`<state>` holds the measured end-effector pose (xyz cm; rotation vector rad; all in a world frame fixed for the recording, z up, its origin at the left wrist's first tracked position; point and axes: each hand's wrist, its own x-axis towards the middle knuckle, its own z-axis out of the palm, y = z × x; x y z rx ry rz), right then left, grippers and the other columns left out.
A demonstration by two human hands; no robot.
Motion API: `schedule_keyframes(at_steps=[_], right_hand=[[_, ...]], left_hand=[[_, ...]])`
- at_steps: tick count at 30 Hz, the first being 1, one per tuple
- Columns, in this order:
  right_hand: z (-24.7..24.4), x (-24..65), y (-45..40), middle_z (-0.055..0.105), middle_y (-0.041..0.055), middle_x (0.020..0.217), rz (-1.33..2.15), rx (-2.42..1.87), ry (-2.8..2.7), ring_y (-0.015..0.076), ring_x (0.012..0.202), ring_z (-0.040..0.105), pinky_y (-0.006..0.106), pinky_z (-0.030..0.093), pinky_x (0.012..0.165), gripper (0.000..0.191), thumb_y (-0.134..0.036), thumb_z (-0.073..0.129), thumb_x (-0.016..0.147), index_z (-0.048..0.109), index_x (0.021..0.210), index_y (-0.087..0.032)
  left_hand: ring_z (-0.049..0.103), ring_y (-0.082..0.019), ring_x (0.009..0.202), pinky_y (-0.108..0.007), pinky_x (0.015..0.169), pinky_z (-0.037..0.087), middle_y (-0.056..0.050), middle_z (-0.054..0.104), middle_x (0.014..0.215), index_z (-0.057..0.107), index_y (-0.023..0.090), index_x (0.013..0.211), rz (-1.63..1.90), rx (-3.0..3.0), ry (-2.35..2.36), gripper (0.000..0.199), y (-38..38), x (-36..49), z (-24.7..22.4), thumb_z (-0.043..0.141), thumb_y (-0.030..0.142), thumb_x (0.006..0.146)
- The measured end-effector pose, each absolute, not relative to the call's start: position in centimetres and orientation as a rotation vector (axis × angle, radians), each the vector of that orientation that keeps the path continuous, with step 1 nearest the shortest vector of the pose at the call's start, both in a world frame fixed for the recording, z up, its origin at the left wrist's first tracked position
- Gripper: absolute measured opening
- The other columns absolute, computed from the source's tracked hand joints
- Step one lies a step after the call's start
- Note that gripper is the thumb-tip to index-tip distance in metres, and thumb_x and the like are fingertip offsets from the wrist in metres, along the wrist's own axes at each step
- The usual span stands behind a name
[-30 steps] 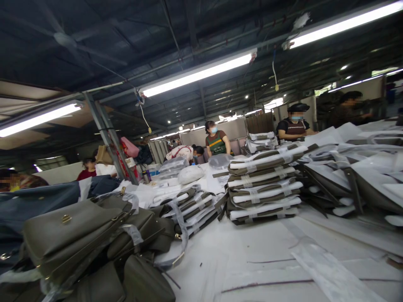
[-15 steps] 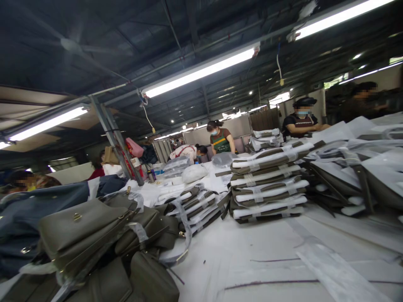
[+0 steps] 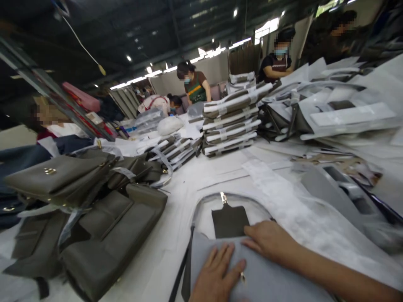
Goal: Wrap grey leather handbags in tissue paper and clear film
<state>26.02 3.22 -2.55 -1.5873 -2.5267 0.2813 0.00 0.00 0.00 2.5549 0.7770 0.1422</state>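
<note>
A bag with a grey-blue panel [image 3: 277, 277] lies at the bottom of the view, its wrapped handle [image 3: 201, 201] arching behind it. Beyond the panel's edge shows a dark olive flap [image 3: 231, 220] with a gold clasp at its tip. My left hand [image 3: 217, 274] rests on the panel with its fingers spread. At the panel's upper edge, beside the flap, is my right hand [image 3: 267, 239]; its thumb and fingers are drawn together there, and what lies between them is hidden. A small gold fitting sits on the panel between the hands.
Olive bags [image 3: 116, 235] are piled at left. A stack of wrapped bag pieces [image 3: 229, 121] stands at centre back, with more wrapped pieces [image 3: 349, 117] behind right. A grey plastic holder [image 3: 333, 188] lies at right. Other people work across the table.
The view has tilted down and turned right. Both my hands, the grey-blue panel, the handle and the flap have come into view at the bottom.
</note>
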Motion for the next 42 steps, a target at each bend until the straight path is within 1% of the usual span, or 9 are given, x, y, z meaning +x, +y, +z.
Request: schedule_keyframes(at_steps=[4, 11, 14, 19, 23, 27, 30, 35, 42], right_hand=[[0.3, 25.9, 3.4, 0.073, 0.0107, 0.082, 0.334, -1.6, -2.61, 0.0268, 0.076, 0.07, 0.031, 0.043, 0.062, 0.039, -0.051, 0.044, 0.098, 0.065, 0.092, -0.019], [2.5, 24.2, 7.0, 0.07, 0.0162, 0.11, 0.401, -1.583, -2.202, 0.0284, 0.105, 0.063, 0.038, 0.046, 0.089, 0.026, -0.032, 0.058, 0.094, 0.064, 0.109, -0.012], [2.5, 23.1, 9.3, 0.072, 0.0149, 0.107, 0.495, -1.591, -2.134, 0.028, 0.101, 0.066, 0.038, 0.049, 0.089, 0.032, -0.029, 0.062, 0.091, 0.064, 0.117, -0.01], [2.9, 23.0, 7.9, 0.075, 0.0056, 0.106, 0.644, -1.488, -2.043, 0.0206, 0.101, 0.068, 0.034, 0.052, 0.092, 0.047, -0.03, 0.054, 0.096, 0.05, 0.14, -0.015], [3.1, 24.2, 3.2, 0.07, 0.0044, 0.122, 0.699, -1.032, -2.198, 0.0189, 0.113, 0.064, 0.036, 0.048, 0.102, 0.032, -0.026, 0.051, 0.097, 0.066, 0.126, -0.025], [2.2, 25.4, 0.1, 0.061, 0.0037, 0.136, 0.614, -0.884, -2.498, 0.0179, 0.124, 0.057, 0.038, 0.045, 0.104, 0.042, -0.012, 0.043, 0.097, 0.066, 0.126, -0.032], [1.4, 25.7, -0.4, 0.058, 0.0052, 0.141, 0.567, -0.86, -2.59, 0.0188, 0.125, 0.055, 0.039, 0.045, 0.104, 0.046, -0.01, 0.043, 0.096, 0.063, 0.13, -0.032], [0.8, 25.7, -0.6, 0.057, 0.0081, 0.141, 0.539, -0.829, -2.609, 0.0193, 0.125, 0.054, 0.041, 0.045, 0.103, 0.041, -0.014, 0.04, 0.099, 0.061, 0.133, -0.028], [0.2, 25.4, -0.6, 0.058, 0.0109, 0.139, 0.493, -0.778, -2.61, 0.0207, 0.126, 0.053, 0.043, 0.044, 0.104, 0.038, -0.019, 0.04, 0.101, 0.062, 0.131, -0.023]], left_hand=[[0.023, -0.031, 0.148, -0.063, 0.119, 0.021, -0.009, 0.019, 0.163, 0.026, 0.034, 0.153, 0.093, 2.636, 0.907, 0.068, -0.9, 0.0, 0.1, 0.046, 0.061, 0.094], [0.026, -0.027, 0.148, -0.058, 0.12, 0.019, -0.009, 0.026, 0.161, 0.036, 0.033, 0.149, 0.12, 2.738, 0.936, 0.064, -1.3, 0.3, 1.0, 0.044, 0.063, 0.094], [0.029, -0.028, 0.147, -0.058, 0.12, 0.019, -0.01, 0.029, 0.16, 0.038, 0.031, 0.148, 0.139, 2.746, 0.933, 0.063, -1.4, 0.3, 1.0, 0.046, 0.062, 0.094], [0.031, -0.028, 0.146, -0.057, 0.119, 0.02, -0.012, 0.033, 0.158, 0.04, 0.029, 0.148, 0.185, 2.752, 0.899, 0.063, -1.2, 0.1, 1.0, 0.049, 0.059, 0.094], [0.037, -0.029, 0.142, -0.056, 0.119, 0.021, -0.012, 0.041, 0.153, 0.043, 0.027, 0.145, 0.268, 2.736, 0.857, 0.063, -0.9, -0.2, 1.0, 0.054, 0.057, 0.092], [0.053, -0.025, 0.127, -0.052, 0.121, 0.02, -0.008, 0.064, 0.128, 0.053, 0.024, 0.136, 0.392, 2.693, 0.825, 0.054, -0.9, -0.4, 1.0, 0.057, 0.054, 0.091], [0.06, -0.025, 0.118, -0.053, 0.12, 0.025, -0.008, 0.068, 0.119, 0.056, 0.02, 0.13, 0.508, 2.69, 0.839, 0.053, -1.3, -0.6, 0.6, 0.06, 0.054, 0.09], [0.066, -0.023, 0.107, -0.044, 0.104, 0.051, -0.01, 0.07, 0.116, 0.056, 0.016, 0.129, 0.884, 2.808, 0.812, 0.047, -2.4, -1.2, -0.3, 0.065, 0.042, 0.09], [0.052, -0.018, 0.131, -0.036, 0.107, 0.051, -0.009, 0.062, 0.134, 0.036, 0.018, 0.147, 0.736, 2.903, 0.345, 0.051, -2.8, -1.8, -0.4, 0.046, 0.008, 0.098]])
